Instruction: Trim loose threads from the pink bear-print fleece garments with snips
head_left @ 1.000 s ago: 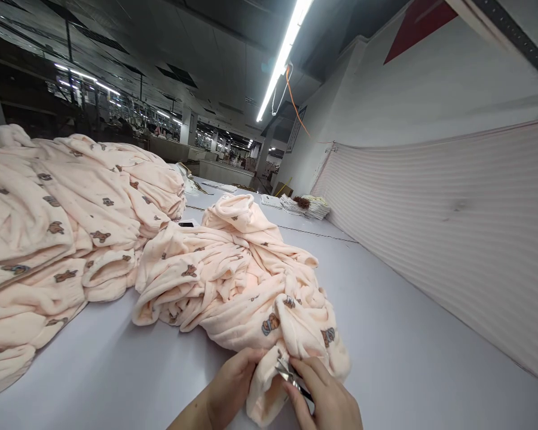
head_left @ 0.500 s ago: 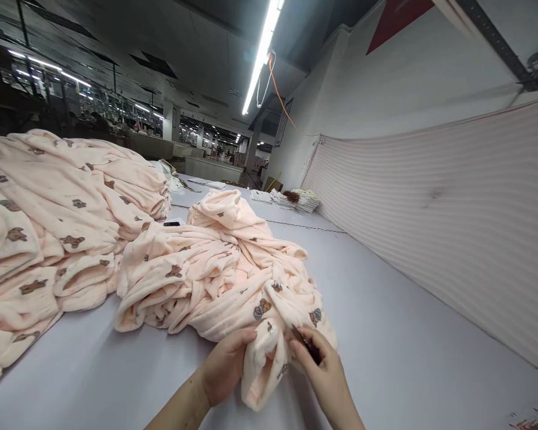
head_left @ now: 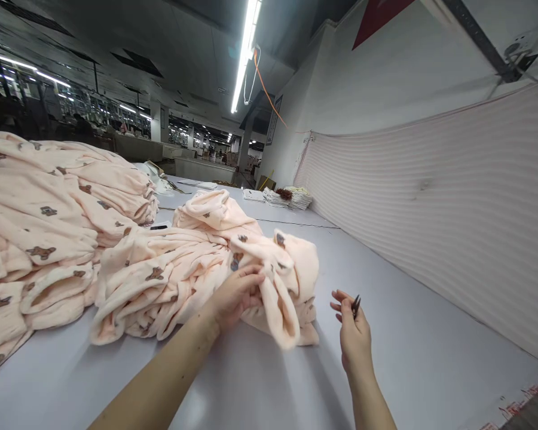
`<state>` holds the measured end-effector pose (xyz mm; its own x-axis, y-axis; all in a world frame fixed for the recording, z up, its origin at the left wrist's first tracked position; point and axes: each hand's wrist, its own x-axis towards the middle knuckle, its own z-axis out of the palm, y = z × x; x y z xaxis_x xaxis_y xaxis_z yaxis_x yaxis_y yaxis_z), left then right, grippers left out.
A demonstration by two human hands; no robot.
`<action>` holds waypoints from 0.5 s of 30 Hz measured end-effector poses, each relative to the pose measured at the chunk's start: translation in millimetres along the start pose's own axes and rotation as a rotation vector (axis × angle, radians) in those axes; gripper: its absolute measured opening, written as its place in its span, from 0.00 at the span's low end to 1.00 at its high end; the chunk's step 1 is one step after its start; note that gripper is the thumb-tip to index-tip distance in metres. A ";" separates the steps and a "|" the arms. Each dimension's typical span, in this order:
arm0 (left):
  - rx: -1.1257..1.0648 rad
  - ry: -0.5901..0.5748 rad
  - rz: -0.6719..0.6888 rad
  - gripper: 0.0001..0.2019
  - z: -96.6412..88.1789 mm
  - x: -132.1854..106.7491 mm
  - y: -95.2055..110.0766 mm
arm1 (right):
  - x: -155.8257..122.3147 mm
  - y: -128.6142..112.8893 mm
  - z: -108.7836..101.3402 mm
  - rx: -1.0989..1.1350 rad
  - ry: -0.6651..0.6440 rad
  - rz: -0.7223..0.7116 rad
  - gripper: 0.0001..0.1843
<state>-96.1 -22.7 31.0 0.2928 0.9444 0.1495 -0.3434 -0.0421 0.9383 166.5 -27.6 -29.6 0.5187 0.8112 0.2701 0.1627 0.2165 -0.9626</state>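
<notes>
A pale pink fleece garment (head_left: 179,263) with small bear prints lies bunched on the table in front of me. My left hand (head_left: 237,295) is closed on it, thumb and fingers pinching the cloth near a cuff-like opening (head_left: 284,316) that hangs toward me. To the right of the garment and apart from it, my right hand (head_left: 354,331) is raised over the table. Small dark thread snips (head_left: 355,306) sit in that hand, their pointed tips sticking up past the thumb; the rest is hidden by the palm.
A large heap of the same pink fleece (head_left: 49,221) fills the left of the table (head_left: 412,358). White folded stacks (head_left: 299,198) lie at the far end, and a small dark flat object (head_left: 158,227) lies behind the garment. A striped cloth (head_left: 430,221) hangs along the right wall.
My left hand has lifted the held cloth up and away from me. My right hand has moved off the garment to the right, still with the snips. The view has shifted slightly right.
</notes>
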 end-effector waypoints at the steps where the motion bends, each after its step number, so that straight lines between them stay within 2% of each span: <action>1: 0.099 -0.014 -0.029 0.10 -3.4 1.5 1.9 | 10.5 5.6 0.6 0.004 0.011 0.028 0.25; 2: 0.201 0.000 -0.034 0.10 -6.8 3.7 2.7 | 17.4 11.5 3.5 0.017 0.012 0.058 0.27; 4: 0.385 0.120 0.041 0.10 -11.7 12.6 1.5 | 17.1 22.8 16.4 0.059 -0.031 0.118 0.31; 6: 0.519 0.252 0.170 0.12 -12.4 27.8 -5.1 | -3.7 33.1 35.5 0.106 -0.130 0.141 0.31; 7: 0.572 0.271 0.218 0.14 -11.1 36.3 -11.4 | -20.4 38.1 45.5 0.116 -0.174 0.140 0.30; 9: 0.665 0.194 0.237 0.14 -7.8 49.4 -30.9 | -59.6 48.9 61.2 0.069 -0.278 0.052 0.27; 11: 0.759 0.047 0.158 0.10 -7.8 50.5 -56.7 | -96.4 60.9 66.5 -0.104 -0.456 -0.108 0.24; 13: 0.867 -0.074 0.032 0.14 -15.1 36.8 -81.3 | -121.1 73.2 59.8 -0.170 -0.495 -0.146 0.22; 15: 0.976 -0.146 -0.052 0.16 -29.9 12.9 -96.9 | -130.8 85.2 45.1 -0.215 -0.514 -0.172 0.21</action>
<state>-85.8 3.4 -67.3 0.4166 0.9059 0.0759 0.5402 -0.3138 0.7808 74.7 -90.7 -147.9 0.0049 0.9453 0.3262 0.4034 0.2966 -0.8656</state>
